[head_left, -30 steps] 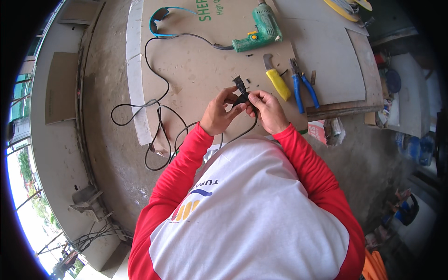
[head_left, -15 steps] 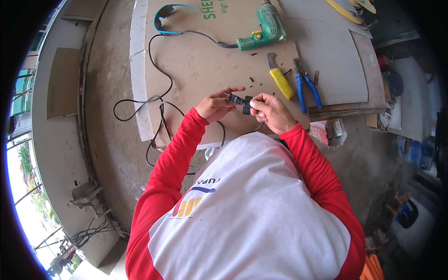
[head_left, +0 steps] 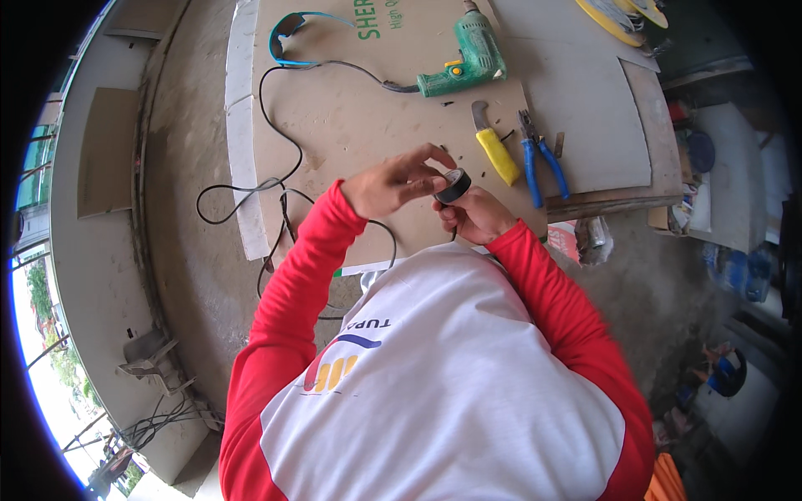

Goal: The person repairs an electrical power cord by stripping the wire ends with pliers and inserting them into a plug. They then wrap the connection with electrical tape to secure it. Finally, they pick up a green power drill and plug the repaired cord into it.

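The thumb and forefinger of the left hand (head_left: pixel 393 182) stand apart, the thumb tip at the left side of a round roll of black tape (head_left: pixel 455 187) and the bent forefinger just beyond it. The right hand (head_left: pixel 483 217) lies under and to the right of the roll, its fingers curled; what they close on is hidden, so I cannot tell whether they are clamped. A short length of black cable (head_left: pixel 454 236) shows below this hand. The roll is above the near part of a tan cardboard sheet (head_left: pixel 351 113). Farther right lie a knife with a yellow-wrapped handle and curved blade (head_left: pixel 499 157) and, just beside it, metal pliers with blue handles (head_left: pixel 530 171). Beyond them rests a green power drill with a yellow trigger (head_left: pixel 480 54), its thin black cord (head_left: pixel 288 134) looping left. Blue-framed glasses (head_left: pixel 274 40) lie far left; a yellow spool (head_left: pixel 608 30) sits far right.
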Action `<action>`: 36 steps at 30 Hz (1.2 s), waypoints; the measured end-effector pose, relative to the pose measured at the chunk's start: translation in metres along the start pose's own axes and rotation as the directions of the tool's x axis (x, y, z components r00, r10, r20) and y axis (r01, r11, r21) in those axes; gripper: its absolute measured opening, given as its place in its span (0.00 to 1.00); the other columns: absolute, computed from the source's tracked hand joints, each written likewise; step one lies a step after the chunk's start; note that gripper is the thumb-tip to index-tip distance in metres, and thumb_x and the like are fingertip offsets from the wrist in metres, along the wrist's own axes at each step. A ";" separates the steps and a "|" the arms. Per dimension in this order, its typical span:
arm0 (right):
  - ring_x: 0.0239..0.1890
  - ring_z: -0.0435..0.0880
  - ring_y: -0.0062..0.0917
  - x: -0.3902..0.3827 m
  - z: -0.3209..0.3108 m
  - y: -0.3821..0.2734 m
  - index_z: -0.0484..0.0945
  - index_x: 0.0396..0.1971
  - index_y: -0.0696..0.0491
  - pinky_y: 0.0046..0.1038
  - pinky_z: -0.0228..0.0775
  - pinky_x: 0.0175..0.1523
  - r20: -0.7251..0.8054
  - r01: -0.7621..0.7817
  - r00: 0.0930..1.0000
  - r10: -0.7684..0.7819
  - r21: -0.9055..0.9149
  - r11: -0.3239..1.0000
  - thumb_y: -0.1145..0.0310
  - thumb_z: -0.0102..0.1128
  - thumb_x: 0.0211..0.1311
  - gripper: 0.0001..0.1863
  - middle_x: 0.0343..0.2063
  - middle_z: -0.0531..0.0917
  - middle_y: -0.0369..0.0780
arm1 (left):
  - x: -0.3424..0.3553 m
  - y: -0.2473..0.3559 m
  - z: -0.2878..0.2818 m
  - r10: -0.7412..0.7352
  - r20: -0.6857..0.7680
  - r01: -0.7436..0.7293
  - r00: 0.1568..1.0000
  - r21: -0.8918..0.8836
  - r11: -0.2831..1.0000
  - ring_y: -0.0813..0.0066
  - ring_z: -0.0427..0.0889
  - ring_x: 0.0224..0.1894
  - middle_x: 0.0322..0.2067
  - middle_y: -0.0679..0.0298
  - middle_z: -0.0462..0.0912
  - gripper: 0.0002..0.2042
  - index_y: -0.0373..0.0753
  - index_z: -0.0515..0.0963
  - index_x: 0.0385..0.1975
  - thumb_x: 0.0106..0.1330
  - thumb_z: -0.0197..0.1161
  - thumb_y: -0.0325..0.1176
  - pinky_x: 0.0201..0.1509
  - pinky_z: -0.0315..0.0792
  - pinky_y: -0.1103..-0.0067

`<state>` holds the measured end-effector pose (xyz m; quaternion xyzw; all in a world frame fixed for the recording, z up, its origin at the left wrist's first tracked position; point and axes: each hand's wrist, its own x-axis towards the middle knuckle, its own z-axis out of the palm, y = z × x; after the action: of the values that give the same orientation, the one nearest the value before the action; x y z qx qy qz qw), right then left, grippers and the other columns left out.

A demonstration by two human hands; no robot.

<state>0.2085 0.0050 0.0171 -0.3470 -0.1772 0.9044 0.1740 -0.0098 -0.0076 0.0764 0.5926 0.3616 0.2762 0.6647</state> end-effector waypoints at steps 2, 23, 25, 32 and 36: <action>0.25 0.69 0.12 0.002 -0.003 -0.007 0.72 0.40 0.53 0.18 0.62 0.30 0.092 0.004 0.996 -0.013 0.088 0.996 0.68 0.55 0.69 0.06 0.27 0.77 0.32 | -0.013 -0.001 0.020 0.112 -0.195 -0.059 0.974 0.258 0.964 0.66 0.82 0.46 0.44 0.53 0.84 0.20 0.32 0.66 0.56 0.77 0.51 0.43 0.53 0.73 0.72; 0.20 0.66 0.11 0.028 0.009 0.019 0.79 0.31 0.54 0.18 0.59 0.24 -0.285 0.224 0.899 -0.332 -0.352 0.909 0.53 0.55 0.73 0.19 0.20 0.73 0.28 | 0.002 -0.091 0.064 0.360 -0.555 0.154 0.750 0.675 0.721 0.60 0.78 0.22 0.31 0.58 0.79 0.12 0.36 0.80 0.30 0.69 0.55 0.37 0.41 0.71 0.68; 0.19 0.65 0.11 0.028 0.012 0.019 0.78 0.30 0.54 0.18 0.58 0.24 -0.284 0.226 0.903 -0.323 -0.327 0.918 0.53 0.54 0.74 0.19 0.19 0.72 0.28 | 0.006 -0.095 0.068 0.298 -0.607 0.059 0.737 0.497 0.866 0.65 0.79 0.22 0.30 0.58 0.78 0.11 0.33 0.79 0.29 0.68 0.56 0.34 0.35 0.74 0.72; 0.21 0.66 0.13 0.019 0.008 0.011 0.78 0.34 0.55 0.18 0.59 0.25 -0.221 0.227 0.940 -0.259 -0.160 0.961 0.57 0.54 0.74 0.16 0.23 0.74 0.30 | -0.003 -0.071 0.076 0.165 -0.570 0.177 0.805 0.496 0.850 0.73 0.83 0.26 0.29 0.58 0.76 0.13 0.29 0.76 0.28 0.70 0.54 0.32 0.28 0.76 0.79; 0.26 0.68 0.15 0.004 0.014 -0.016 0.76 0.43 0.58 0.17 0.62 0.29 -0.005 0.200 0.979 -0.204 -0.179 0.963 0.66 0.53 0.73 0.11 0.32 0.77 0.34 | 0.003 -0.049 0.068 -0.251 -0.639 0.100 0.727 -0.263 0.960 0.75 0.82 0.26 0.26 0.64 0.76 0.13 0.29 0.74 0.46 0.72 0.53 0.34 0.30 0.77 0.80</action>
<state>0.1990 0.0175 0.0319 -0.3519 -0.2893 0.8584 0.2356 0.0435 -0.0524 0.0300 0.3441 0.5981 0.4416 0.5735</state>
